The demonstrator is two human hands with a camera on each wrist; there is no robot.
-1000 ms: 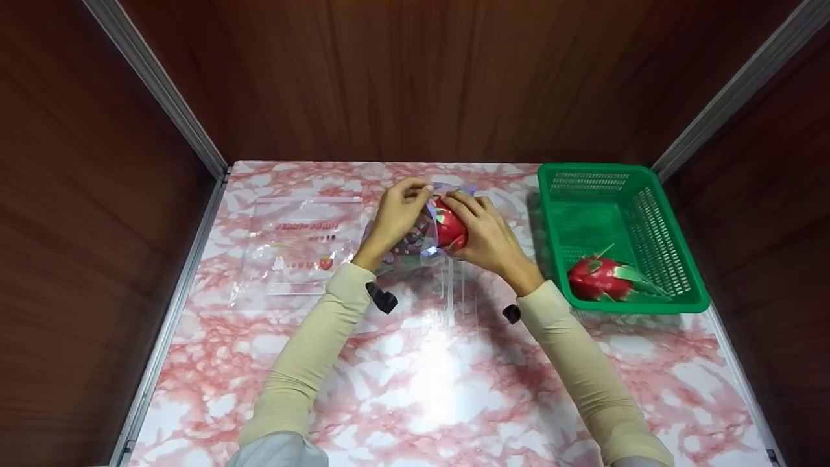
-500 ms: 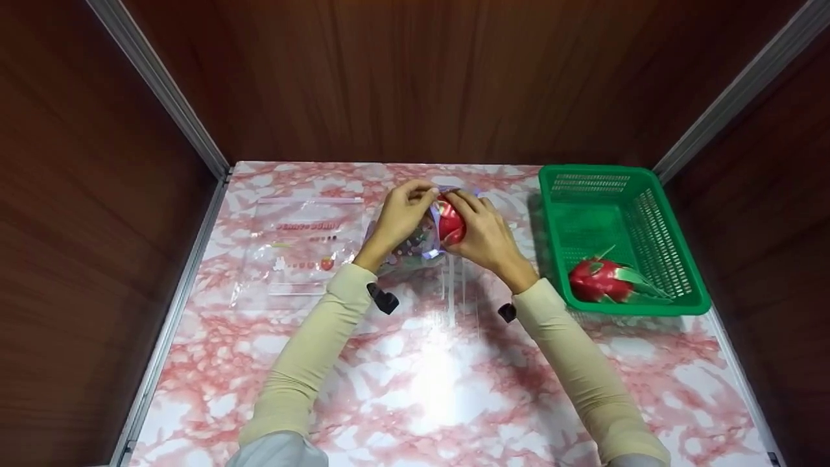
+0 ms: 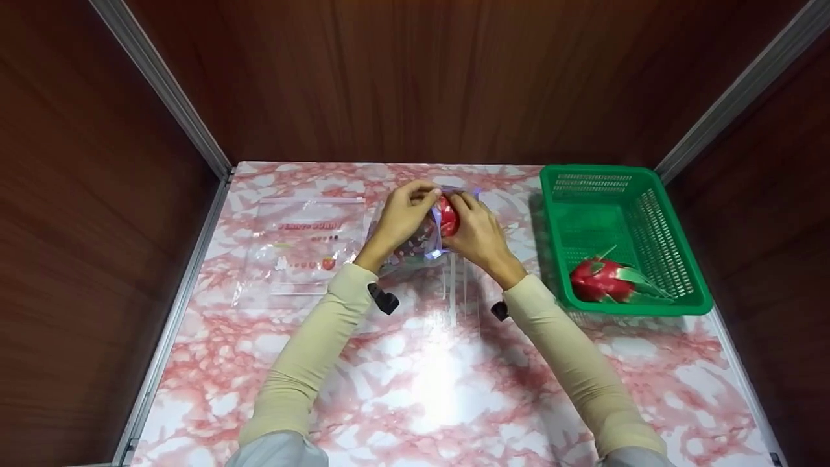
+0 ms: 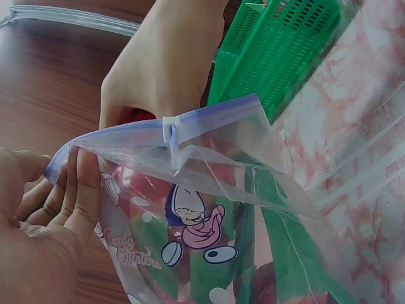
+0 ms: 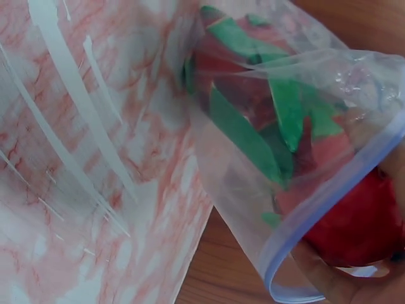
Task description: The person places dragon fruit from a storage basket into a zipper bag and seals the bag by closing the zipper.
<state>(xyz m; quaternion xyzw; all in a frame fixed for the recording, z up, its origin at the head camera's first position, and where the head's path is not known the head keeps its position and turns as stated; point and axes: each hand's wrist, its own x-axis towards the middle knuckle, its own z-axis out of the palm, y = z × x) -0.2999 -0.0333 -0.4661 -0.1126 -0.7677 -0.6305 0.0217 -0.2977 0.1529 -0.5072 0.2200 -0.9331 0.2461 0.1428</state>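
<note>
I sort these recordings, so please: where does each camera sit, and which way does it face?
Head: on the head, faces forward and down at the clear plastic bag with purple edge and green plastic basket; both pale-sleeved arms show.
Left wrist: worn there, faces across the bag; left hand and, beyond the bag, right hand show.
Right wrist: worn there, faces the bag's mouth and glossy red dragon fruit; right hand shows partly.
Head and left wrist share bag, basket and both hands.

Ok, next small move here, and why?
Probably push the dragon fruit further into the zip bag with the right hand, while the left hand holds the bag's edge. The fruit's rounded end sticks out past the purple rim, the right hand is already gripping it, and the mouth is open.
</note>
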